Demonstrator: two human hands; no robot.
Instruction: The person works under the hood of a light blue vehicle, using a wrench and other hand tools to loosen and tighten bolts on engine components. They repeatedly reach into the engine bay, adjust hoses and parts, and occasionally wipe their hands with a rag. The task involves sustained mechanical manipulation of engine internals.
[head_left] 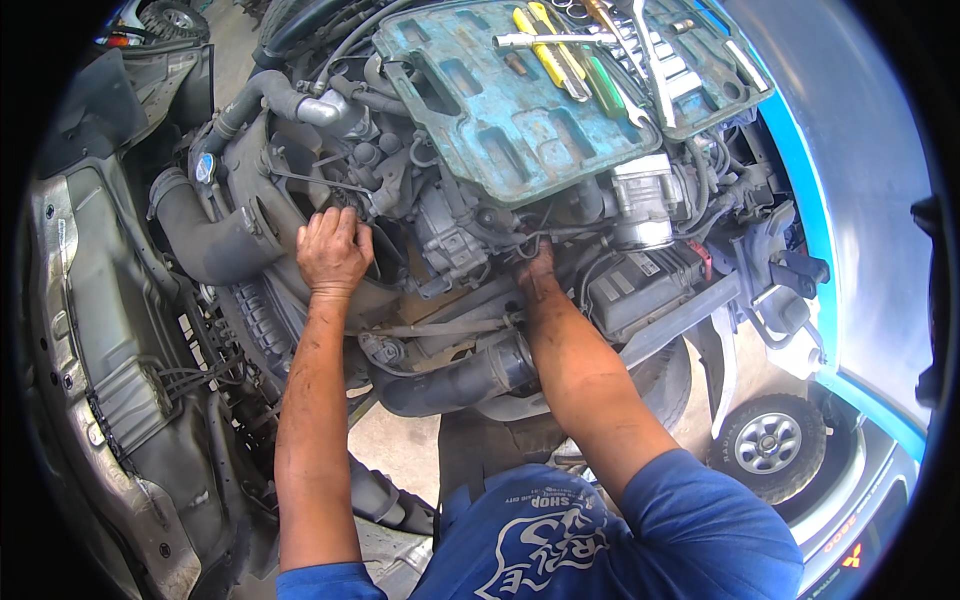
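Observation:
My left hand (335, 252) is at the edge of the black fan shroud (372, 298), beside the radiator. Its fingers are curled down and closed, and whatever they grip is hidden beneath them. Farther right, my right hand (537, 268) reaches down into the engine bay, below the grey metal engine housing (447, 240). Engine parts and hoses hide most of its fingers, so its hold does not show. Close to the right forearm lies a wide black air hose (455, 378). A thick black intake duct (205, 240) is left of my left hand.
A worn blue-green tool case (525, 135) rests across the engine, carrying yellow-handled tools (552, 55), a green-handled tool (603, 88) and wrenches (652, 60). A black boxed part (640, 290) stands right of my right arm. A loose wheel (768, 447) is at lower right.

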